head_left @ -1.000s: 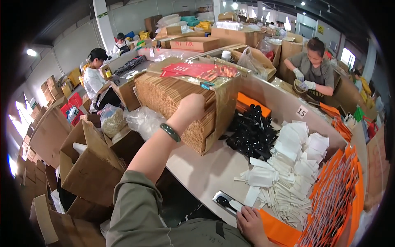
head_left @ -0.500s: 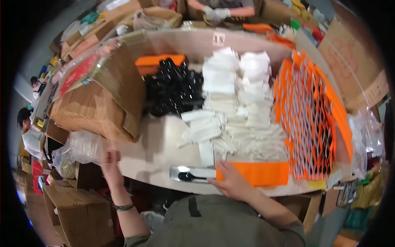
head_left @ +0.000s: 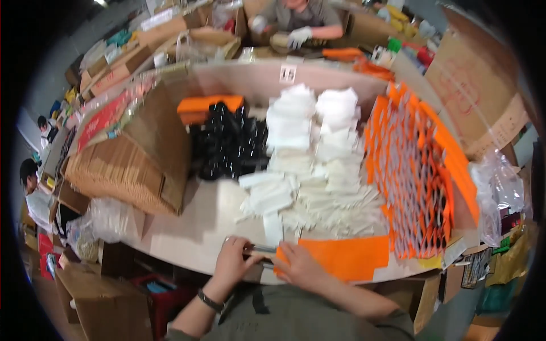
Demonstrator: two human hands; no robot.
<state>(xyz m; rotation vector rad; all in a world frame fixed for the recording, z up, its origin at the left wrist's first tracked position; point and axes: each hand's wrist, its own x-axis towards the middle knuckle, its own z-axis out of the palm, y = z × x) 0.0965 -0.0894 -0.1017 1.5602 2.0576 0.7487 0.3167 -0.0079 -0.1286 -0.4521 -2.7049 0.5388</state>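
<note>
My left hand (head_left: 232, 260) is closed around the left end of a narrow silver metal piece (head_left: 264, 248), most of it hidden by my fingers. A flat orange sheet (head_left: 344, 256) lies along the near table edge, its left end meeting the metal piece. On that end my right hand (head_left: 298, 264) is closed, with fingertips pressed beside the metal. The two hands are close together. Just beyond them lie stacked white cloth-like pieces (head_left: 290, 113). A heap of glossy black parts (head_left: 230, 142) sits farther left.
A large cardboard box (head_left: 128, 165) packed with upright brown sheets stands at left. Orange slotted pieces (head_left: 406, 176) are stacked at right. The curved table (head_left: 199, 227) has a raised back wall, with a gloved co-worker's hand (head_left: 300, 37) beyond it.
My left hand has come in from the left and taken hold of the metal piece. My right hand has stayed at the orange sheet's left end. The view has shifted slightly.
</note>
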